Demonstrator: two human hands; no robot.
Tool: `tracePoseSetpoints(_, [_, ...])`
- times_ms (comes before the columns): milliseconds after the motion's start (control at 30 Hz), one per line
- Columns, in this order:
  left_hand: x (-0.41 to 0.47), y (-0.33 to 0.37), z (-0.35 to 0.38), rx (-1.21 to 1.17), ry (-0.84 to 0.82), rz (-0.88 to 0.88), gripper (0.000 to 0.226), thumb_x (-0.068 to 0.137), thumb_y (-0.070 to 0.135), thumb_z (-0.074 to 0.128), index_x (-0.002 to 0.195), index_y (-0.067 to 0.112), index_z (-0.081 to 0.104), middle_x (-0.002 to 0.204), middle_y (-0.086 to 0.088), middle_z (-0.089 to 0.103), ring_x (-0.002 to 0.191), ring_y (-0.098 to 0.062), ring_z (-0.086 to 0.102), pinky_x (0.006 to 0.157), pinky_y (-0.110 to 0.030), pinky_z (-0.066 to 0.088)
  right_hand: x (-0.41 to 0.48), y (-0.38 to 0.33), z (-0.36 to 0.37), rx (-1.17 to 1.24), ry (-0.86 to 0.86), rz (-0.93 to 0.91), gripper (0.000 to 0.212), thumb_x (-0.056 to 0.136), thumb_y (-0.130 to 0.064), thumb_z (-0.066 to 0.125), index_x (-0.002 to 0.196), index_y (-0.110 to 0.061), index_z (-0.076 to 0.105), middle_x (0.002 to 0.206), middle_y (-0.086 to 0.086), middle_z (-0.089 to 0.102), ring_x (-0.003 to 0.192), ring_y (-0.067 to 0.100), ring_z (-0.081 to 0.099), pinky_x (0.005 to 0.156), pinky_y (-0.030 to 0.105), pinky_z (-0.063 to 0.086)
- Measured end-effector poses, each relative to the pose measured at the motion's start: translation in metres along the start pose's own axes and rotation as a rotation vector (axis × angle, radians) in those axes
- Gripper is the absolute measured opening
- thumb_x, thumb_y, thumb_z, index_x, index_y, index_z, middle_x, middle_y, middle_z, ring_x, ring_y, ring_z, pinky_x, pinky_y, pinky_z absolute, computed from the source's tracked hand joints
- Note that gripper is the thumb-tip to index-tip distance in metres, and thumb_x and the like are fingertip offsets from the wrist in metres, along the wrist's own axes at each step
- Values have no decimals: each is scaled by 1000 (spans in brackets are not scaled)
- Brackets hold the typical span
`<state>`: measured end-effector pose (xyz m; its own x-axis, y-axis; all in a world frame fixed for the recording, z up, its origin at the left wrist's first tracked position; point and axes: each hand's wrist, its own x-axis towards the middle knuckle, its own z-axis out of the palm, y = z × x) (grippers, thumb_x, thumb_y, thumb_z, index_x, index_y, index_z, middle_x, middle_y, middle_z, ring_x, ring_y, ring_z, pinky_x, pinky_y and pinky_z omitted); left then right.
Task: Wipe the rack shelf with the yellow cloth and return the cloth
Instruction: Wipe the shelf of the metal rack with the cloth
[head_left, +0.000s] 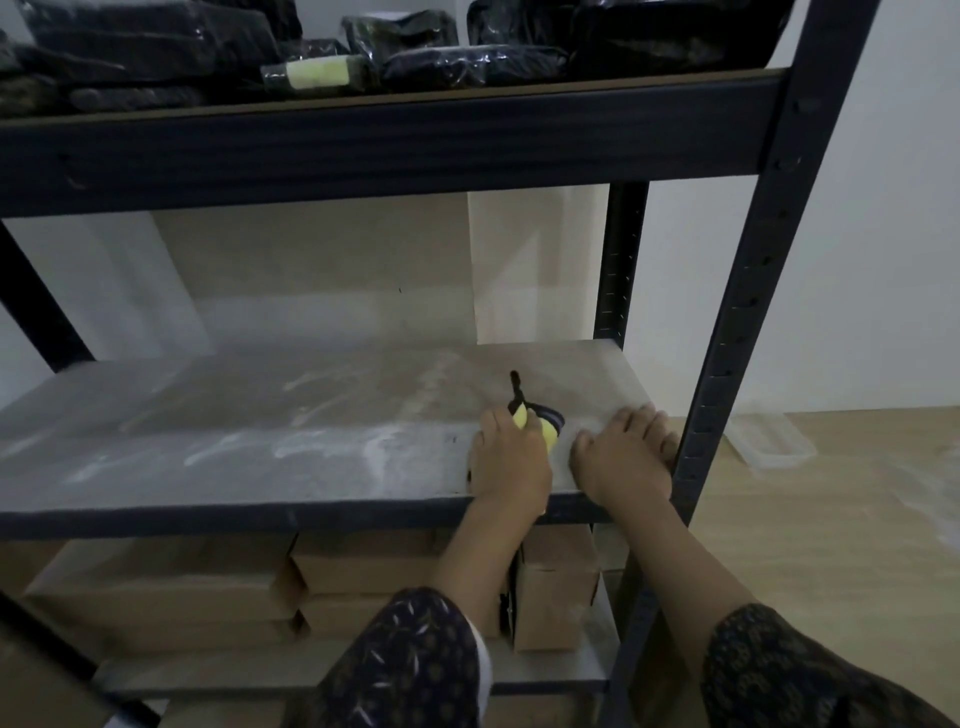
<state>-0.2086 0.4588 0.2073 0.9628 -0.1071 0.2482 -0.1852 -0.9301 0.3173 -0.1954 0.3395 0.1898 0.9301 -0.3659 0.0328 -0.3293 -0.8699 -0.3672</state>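
The middle rack shelf is a pale board streaked with white dust. My left hand lies on its right front part, fingers closed over the yellow cloth, of which only small yellow bits show. A dark object with a thin black stick pokes out just beyond that hand. My right hand rests flat on the shelf beside the right front post, fingers spread, holding nothing.
The dark upright post stands right of my right hand. The upper shelf carries several black plastic-wrapped packs. Cardboard boxes fill the shelf below. A clear plastic container lies on the wooden floor to the right.
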Motion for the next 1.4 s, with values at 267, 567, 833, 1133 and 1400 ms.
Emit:
tracePoseSetpoints(267, [22, -102, -30, 320, -34, -253, 43, 95, 16, 38, 137, 10, 43, 140, -23, 38, 123, -35, 38, 101, -40, 36, 1, 1, 1, 38, -7, 5, 69, 97, -42, 26, 149, 1, 9, 159, 20, -1, 147, 38, -1, 114, 51, 24])
tracePoseSetpoints(567, [-5, -50, -43, -385, 214, -69, 41, 96, 24, 49, 136, 22, 45, 134, -13, 47, 122, -31, 45, 99, -42, 41, -56, -35, -26, 1123, -81, -329, 28, 98, -25, 48, 126, -27, 52, 105, 1, 64, 94, 19, 65, 76, 27, 55])
tracePoseSetpoints(833, [-27, -14, -57, -945, 13, 33, 53, 98, 5, 38, 147, 27, 32, 142, 1, 48, 123, -9, 49, 102, -30, 44, -48, -28, -65, 1088, 33, -159, 47, 89, 3, 43, 122, -30, 48, 106, 5, 61, 82, 18, 59, 62, 30, 46])
tracePoseSetpoints(1133, [-20, -127, -61, -388, 191, -84, 39, 97, 13, 45, 136, 13, 47, 135, -5, 52, 120, -23, 50, 99, -35, 44, -22, -19, -21, -97, 42, -45, 68, 96, -49, 34, 142, 2, 30, 149, 21, 27, 138, 36, 27, 111, 53, 24])
tracePoseSetpoints(1400, [-23, -221, -53, 19, 309, -15, 27, 98, 22, 47, 111, 2, 60, 108, -15, 61, 101, -30, 55, 87, -41, 46, -38, -54, -1, -72, 27, -180, 56, 95, -24, 44, 146, -8, 27, 147, 17, 36, 126, 32, 45, 102, 41, 40])
